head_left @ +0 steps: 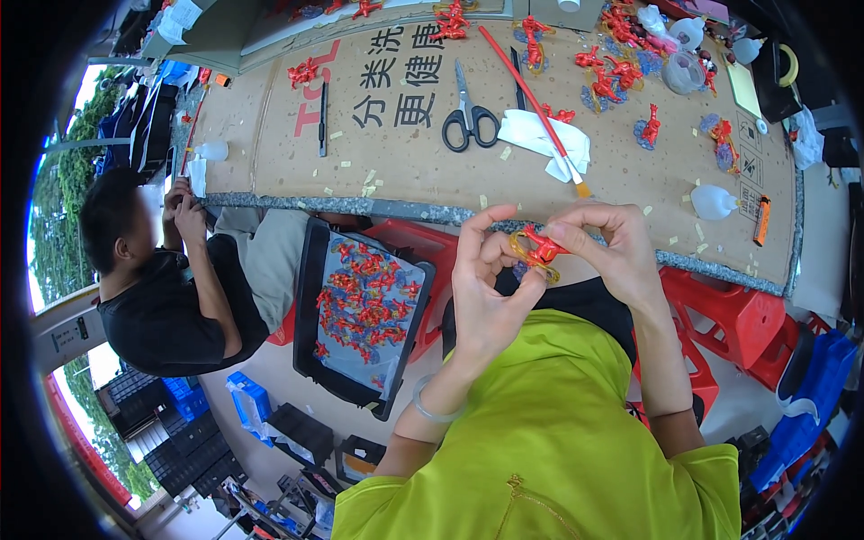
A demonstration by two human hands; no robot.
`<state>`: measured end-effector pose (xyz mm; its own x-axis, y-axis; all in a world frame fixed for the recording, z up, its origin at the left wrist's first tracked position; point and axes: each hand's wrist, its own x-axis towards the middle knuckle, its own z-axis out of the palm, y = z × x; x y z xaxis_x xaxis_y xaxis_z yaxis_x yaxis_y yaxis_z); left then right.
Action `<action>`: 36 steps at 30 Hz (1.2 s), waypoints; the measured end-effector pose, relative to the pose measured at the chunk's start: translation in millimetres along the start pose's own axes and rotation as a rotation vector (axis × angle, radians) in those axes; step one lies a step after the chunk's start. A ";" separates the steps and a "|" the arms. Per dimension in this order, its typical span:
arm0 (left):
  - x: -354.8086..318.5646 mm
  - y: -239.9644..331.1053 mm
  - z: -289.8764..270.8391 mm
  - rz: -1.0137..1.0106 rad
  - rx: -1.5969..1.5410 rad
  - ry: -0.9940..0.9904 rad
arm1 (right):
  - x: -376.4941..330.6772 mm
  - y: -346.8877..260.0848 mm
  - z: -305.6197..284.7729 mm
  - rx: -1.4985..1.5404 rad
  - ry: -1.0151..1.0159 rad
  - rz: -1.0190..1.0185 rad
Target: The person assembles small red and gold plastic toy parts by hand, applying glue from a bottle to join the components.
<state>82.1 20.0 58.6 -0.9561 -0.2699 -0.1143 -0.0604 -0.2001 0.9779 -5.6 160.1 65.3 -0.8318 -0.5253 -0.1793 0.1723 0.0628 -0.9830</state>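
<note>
A small red figurine (543,249) with a yellow loop and a bluish base is held up just off the near edge of the table. My left hand (490,292) pinches its yellow loop and lower part between thumb and fingers. The thumb and fingertips of my right hand (612,245) are closed on its upper end, so that part is partly hidden. Just beyond my hands, a red-handled brush (540,108) rests across a white tissue (537,139). Black-handled scissors (469,121) lie to the left of the tissue.
Cardboard (279,153) covers the table, with similar figurines (612,76) grouped at the far right. A white squeeze bottle (714,202) and an orange cutter (762,220) sit right. Left of me are a black tray of figurines (310,360) and a seated person (171,279); red stools (733,310) stand right.
</note>
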 end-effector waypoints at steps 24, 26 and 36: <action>-1.7 10.1 2.9 0.013 -0.003 0.045 | 0.4 3.9 1.5 0.119 0.001 0.045; 0.7 10.7 4.3 0.015 0.009 0.043 | 2.5 4.0 0.1 0.123 -0.005 0.058; -2.5 7.3 -0.2 0.007 -0.002 0.019 | 2.2 8.1 1.8 0.148 -0.007 0.105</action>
<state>84.1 19.1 65.9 -0.9510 -0.2888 -0.1104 -0.0529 -0.1999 0.9784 -5.1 157.9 57.0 -0.8015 -0.5285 -0.2797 0.3341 -0.0079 -0.9425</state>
